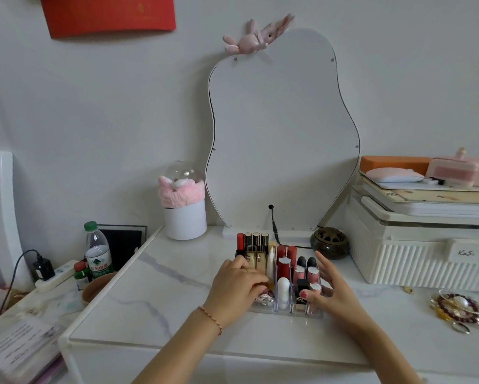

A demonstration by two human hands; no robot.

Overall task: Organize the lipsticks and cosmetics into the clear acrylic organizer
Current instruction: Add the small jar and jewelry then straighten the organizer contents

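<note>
The clear acrylic organizer [288, 313] stands on the white marble tabletop in front of the mirror. Its slots hold several upright lipsticks: red tubes [284, 263], gold-and-black tubes [256, 241], pink-capped ones [312, 274], a white tube [283, 291] and a black square lipstick [302, 285]. My left hand [235, 284] rests on the organizer's left front part, fingers curled over a small gold item that is mostly hidden. My right hand [331, 291] is at the organizer's right side, fingers spread, thumb touching the front right slots.
A wavy mirror [282, 128] stands behind the organizer, with a dark incense burner [329, 242] and a cable beside it. A white ribbed storage box [421, 256] with stacked items sits right. Bead bracelets [457, 309] lie front right. A water bottle [97, 250] stands left.
</note>
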